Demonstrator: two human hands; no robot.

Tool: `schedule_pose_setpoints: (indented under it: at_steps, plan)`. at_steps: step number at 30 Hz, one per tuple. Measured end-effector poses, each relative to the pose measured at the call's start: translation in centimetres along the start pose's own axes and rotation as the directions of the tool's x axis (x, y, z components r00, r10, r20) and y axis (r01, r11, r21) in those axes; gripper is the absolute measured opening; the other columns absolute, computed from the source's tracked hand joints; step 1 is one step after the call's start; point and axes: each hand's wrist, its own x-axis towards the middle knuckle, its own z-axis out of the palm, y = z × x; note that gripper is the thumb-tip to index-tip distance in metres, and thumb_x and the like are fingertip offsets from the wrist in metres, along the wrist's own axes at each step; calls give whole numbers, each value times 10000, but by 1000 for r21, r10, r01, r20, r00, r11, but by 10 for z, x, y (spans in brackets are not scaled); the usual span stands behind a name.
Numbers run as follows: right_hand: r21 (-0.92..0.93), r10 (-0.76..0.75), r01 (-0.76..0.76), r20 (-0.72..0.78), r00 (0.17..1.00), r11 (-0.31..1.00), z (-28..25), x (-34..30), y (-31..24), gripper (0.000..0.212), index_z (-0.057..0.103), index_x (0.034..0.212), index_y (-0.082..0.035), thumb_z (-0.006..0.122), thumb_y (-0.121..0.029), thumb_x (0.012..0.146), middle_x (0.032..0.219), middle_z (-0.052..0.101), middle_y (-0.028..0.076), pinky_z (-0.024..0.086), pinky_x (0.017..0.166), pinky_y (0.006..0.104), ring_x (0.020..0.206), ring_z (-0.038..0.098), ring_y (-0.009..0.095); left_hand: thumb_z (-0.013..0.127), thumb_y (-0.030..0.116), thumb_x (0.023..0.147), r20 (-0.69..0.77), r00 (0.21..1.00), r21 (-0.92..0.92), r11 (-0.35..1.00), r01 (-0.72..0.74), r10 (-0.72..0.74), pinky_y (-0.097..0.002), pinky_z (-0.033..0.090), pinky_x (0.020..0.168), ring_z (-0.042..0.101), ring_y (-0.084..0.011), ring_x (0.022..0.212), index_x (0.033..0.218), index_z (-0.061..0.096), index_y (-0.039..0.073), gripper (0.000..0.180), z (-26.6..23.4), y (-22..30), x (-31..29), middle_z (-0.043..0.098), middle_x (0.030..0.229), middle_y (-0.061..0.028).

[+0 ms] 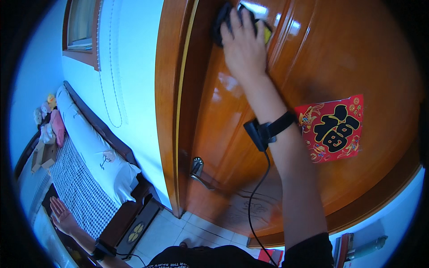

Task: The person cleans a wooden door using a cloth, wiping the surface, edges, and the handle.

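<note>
Black-and-yellow pad (218,32), perhaps a cloth, is sitting high against a brown wooden door (344,49). The right hand (244,51) is grasping it with spread fingers over its back, probably to keep it pressed flat. The left hand (65,218) is hanging open, holding nothing, palm showing, near the bed (82,178). Smooth door surface is stretching rightward; the door frame (168,111) is bounding the left, with a lever handle (197,169) and red paper (330,129) sitting lower.
</note>
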Motion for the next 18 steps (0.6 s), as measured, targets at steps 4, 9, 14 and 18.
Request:
schedule_pose_setpoints:
  at_steps: [4,9,14,18]
  plan:
    - [86,-149,136,182,972,987,-10,-49,-40,420,501,1290,-94,434,-238,901,1439,332,118,114,1105,503,1372,191,307,377,236,929,-17,991,42,991,131,-130,-398,216,1129,213,-284,1370,1383,247,-50,553,1,-2,-39,251,1464,-172]
    - [342,-384,300,211,899,891,-7,-150,-75,437,496,1275,-43,417,-214,881,1421,350,122,139,1104,488,1372,193,308,379,269,945,-27,954,8,954,298,-298,-378,359,1054,377,-261,1294,1370,314,-3,509,-19,-23,-67,375,1405,-145]
    - [502,-624,471,189,758,725,-19,-241,-95,440,497,1268,-26,418,-203,873,1419,359,115,188,1098,452,1359,245,281,402,246,933,-25,935,14,935,355,-355,-391,376,1042,410,-258,1271,1346,349,-7,487,-33,-28,-77,415,1375,-145]
    - [487,-643,487,226,732,725,-14,-270,-91,445,484,1290,-57,452,-177,863,1453,313,98,204,1093,442,1363,244,260,409,219,920,-25,927,-15,927,375,-375,-398,389,1033,419,-260,1262,1331,365,-9,473,-51,-34,-59,425,1365,-148]
